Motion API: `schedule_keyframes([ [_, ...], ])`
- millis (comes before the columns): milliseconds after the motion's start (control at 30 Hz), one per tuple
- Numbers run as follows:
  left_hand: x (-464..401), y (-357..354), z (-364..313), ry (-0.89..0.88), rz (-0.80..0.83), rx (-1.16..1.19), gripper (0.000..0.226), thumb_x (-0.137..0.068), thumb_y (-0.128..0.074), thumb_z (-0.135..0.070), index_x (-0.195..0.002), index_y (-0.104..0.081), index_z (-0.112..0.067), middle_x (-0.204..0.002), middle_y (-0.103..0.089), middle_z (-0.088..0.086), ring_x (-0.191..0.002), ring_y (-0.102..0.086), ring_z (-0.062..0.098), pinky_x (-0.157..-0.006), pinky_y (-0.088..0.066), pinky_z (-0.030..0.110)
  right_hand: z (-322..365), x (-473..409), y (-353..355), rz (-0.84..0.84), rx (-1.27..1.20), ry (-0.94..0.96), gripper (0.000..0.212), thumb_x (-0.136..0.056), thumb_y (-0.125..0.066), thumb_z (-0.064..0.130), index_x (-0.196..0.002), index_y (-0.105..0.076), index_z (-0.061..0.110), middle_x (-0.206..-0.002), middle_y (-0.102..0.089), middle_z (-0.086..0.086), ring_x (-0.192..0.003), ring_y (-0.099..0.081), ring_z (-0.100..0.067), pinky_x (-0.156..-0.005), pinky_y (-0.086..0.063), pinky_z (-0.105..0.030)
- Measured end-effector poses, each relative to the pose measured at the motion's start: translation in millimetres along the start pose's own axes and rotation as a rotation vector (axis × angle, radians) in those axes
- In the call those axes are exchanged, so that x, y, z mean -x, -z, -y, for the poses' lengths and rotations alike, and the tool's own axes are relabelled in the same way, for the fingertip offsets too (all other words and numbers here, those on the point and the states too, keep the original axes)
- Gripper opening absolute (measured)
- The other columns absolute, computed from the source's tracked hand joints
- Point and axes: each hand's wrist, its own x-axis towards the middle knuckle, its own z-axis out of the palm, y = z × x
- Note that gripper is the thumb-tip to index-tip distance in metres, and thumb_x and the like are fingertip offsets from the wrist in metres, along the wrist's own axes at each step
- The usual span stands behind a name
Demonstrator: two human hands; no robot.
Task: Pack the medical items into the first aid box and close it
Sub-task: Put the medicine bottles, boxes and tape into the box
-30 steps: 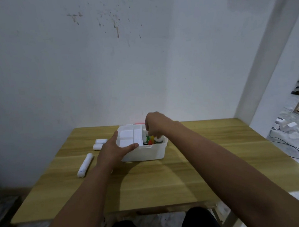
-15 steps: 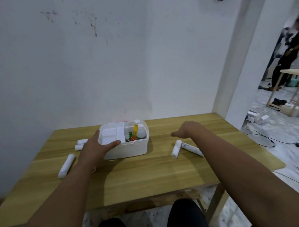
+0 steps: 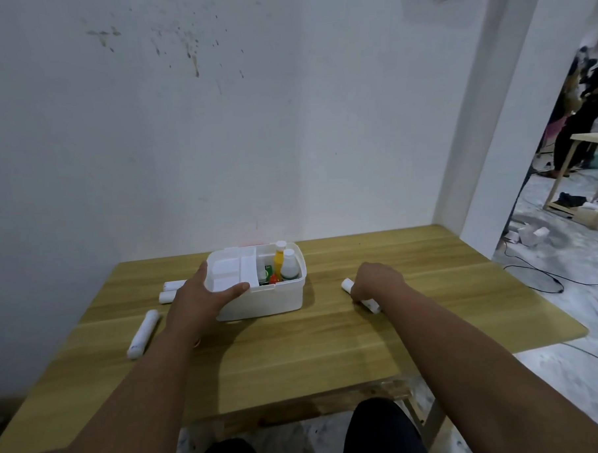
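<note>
Wooden bench (image 3: 296, 346): right hand (image 3: 375, 281) has now dropped onto a roll (image 3: 360, 296), fingers closing around it, its long axis running 10-to-4; left hand (image 3: 198, 299) still clamps the box (image 3: 280, 295).

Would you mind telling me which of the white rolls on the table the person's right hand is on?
It is the roll to the right of the first aid box, lying under the right hand: the white roll. The three other rolls lie left of the box, untouched.
</note>
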Motion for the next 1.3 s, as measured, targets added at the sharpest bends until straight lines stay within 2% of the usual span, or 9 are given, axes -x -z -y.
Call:
schedule_keyframes([
  [167, 1, 0, -2, -0.009, -0.002, -0.003, 0.112, -0.067, -0.079, -0.075, -0.16, -0.032, -0.033, -0.153, -0.052, 0.002, -0.135, -0.05, 0.029, -0.079, -0.044, 0.036, 11, -3, 10, 0.023, -0.086, 0.069, 0.025, -0.086, -0.063, 0.027, -0.072, -0.063, 0.006, -0.074, -0.068, -0.01, -0.068, -0.065, -0.025, -0.07, -0.057, -0.032],
  [267, 1, 0, -3, -0.021, -0.001, -0.007, 0.109, -0.068, -0.079, -0.073, -0.159, -0.033, -0.032, -0.152, -0.053, 0.002, -0.133, -0.051, 0.028, -0.075, -0.044, 0.034, 18, -7, 27, -0.013, -0.318, 0.145, 0.033, -0.079, -0.072, 0.034, -0.082, -0.074, 0.001, -0.081, -0.075, -0.015, -0.077, -0.074, -0.028, -0.077, -0.063, -0.041],
  [367, 1, 1, -1, -0.026, -0.001, -0.004, 0.112, -0.066, -0.078, -0.076, -0.159, -0.033, -0.032, -0.151, -0.054, 0.002, -0.132, -0.052, 0.028, -0.07, -0.044, 0.031, 27, -6, 48, -0.083, -0.581, 0.248, 0.036, -0.079, -0.08, 0.031, -0.099, -0.07, 0.003, -0.091, -0.074, -0.013, -0.083, -0.073, -0.029, -0.074, -0.064, -0.048],
  [500, 0, 0, -2, -0.014, -0.001, -0.025, 0.114, -0.066, -0.077, -0.077, -0.16, -0.032, -0.032, -0.153, -0.052, 0.003, -0.134, -0.051, 0.029, -0.076, -0.045, 0.035, 45, 1, 71, -0.2, -0.876, 0.359, 0.041, -0.077, -0.085, 0.034, -0.105, -0.067, 0.01, -0.102, -0.07, -0.007, -0.094, -0.07, -0.025, -0.071, -0.064, -0.041],
  [667, -1, 0, -3, -0.017, 0.013, -0.055, 0.111, -0.069, -0.077, -0.074, -0.16, -0.031, -0.03, -0.153, -0.052, 0.005, -0.134, -0.051, 0.031, -0.077, -0.047, 0.035, 65, 10, 72, -0.066, -1.119, 0.431, 0.041, -0.075, -0.09, 0.026, -0.105, -0.067, 0.009, -0.106, -0.073, -0.014, -0.089, -0.076, -0.028, -0.072, -0.065, -0.046],
  [800, -2, 1, 0, -0.013, 0.023, -0.038, 0.122, -0.059, -0.072, -0.086, -0.16, -0.03, -0.032, -0.153, -0.052, 0.004, -0.133, -0.052, 0.03, -0.076, -0.047, 0.034, 77, 10, 56, -0.026, -1.118, 0.444, 0.049, -0.074, -0.091, 0.02, -0.113, -0.062, 0.011, -0.114, -0.067, -0.016, -0.096, -0.073, -0.032, -0.067, -0.066, -0.044],
  [967, -2, 0, -1, -0.037, 0.007, -0.043, 0.112, -0.066, -0.076, -0.078, -0.159, -0.032, -0.033, -0.152, -0.053, 0.002, -0.133, -0.052, 0.029, -0.078, -0.046, 0.037, 87, 10, 38, -0.065, -0.972, 0.481, 0.06, -0.073, -0.089, 0.015, -0.123, -0.057, 0.015, -0.118, -0.063, -0.015, -0.098, -0.07, -0.03, -0.067, -0.066, -0.043],
  [1133, -1, -1, -2, -0.031, -0.002, -0.051, 0.11, -0.068, -0.077, -0.076, -0.159, -0.033, -0.033, -0.152, -0.053, 0.003, -0.133, -0.052, 0.03, -0.078, -0.046, 0.036, 89, 9, 24, -0.152, -0.749, 0.534, 0.055, -0.071, -0.087, 0.018, -0.116, -0.056, 0.017, -0.117, -0.06, -0.009, -0.094, -0.068, -0.028, -0.062, -0.063, -0.035],
  [1300, -4, -1, 0, -0.026, -0.005, -0.055, 0.112, -0.068, -0.078, -0.076, -0.16, -0.032, -0.031, -0.153, -0.052, 0.004, -0.135, -0.051, 0.031, -0.083, -0.048, 0.038, 84, 5, 17, -0.255, -0.646, 0.574, 0.056, -0.069, -0.087, 0.028, -0.113, -0.053, 0.021, -0.109, -0.062, 0.0, -0.096, -0.062, -0.021, -0.077, -0.059, -0.038],
])
